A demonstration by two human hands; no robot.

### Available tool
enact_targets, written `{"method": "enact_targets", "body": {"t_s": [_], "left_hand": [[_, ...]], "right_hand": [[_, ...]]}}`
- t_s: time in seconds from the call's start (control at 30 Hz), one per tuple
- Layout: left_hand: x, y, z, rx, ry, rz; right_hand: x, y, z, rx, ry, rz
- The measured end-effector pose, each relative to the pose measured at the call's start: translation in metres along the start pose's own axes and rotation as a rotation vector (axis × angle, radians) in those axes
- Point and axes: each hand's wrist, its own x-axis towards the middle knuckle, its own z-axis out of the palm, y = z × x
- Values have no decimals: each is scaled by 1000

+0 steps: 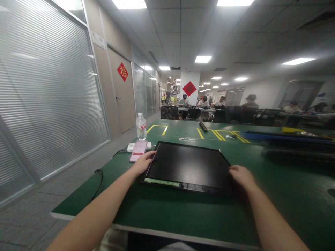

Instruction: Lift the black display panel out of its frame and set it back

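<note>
A black flat screen panel [188, 164] lies in front of me over the green table [167, 212], its dark face up. Along its near edge runs a pale green strip [162, 182], with a bare black frame to the right of it. My left hand [143, 162] grips the panel's left edge, fingers closed round the rim. At the right edge, my right hand [242, 176] holds the frame between thumb and fingers. The undersides of both hands are hidden, and I cannot tell whether the panel touches the table all over.
Left of the panel are a phone [138, 151], a white plug or adapter and a water bottle [141, 127]. A black cable [101, 177] hangs by the left edge. Yellow tape marks and a dark strip [203, 127] lie behind; a blue tray [253, 135] is at right. People sit farther back.
</note>
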Motion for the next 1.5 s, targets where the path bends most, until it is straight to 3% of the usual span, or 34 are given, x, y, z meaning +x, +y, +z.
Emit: {"method": "enact_targets", "body": {"t_s": [0.17,0.43,0.73,1.3,1.5], "left_hand": [[-4,13,7,-448,88,-101],[3,10,11,-527,259,-206],[-3,13,11,-604,91,-409],[-5,19,8,-619,-18,-414],[-6,18,9,-563,17,-383]], "right_hand": [[-1,-2,-2,-16,-35,24],[0,-1,-3,-32,-52,33],[0,-1,-5,-29,-57,31],[-5,-8,-11,-2,-81,37],[-6,-9,-11,7,-59,40]]}}
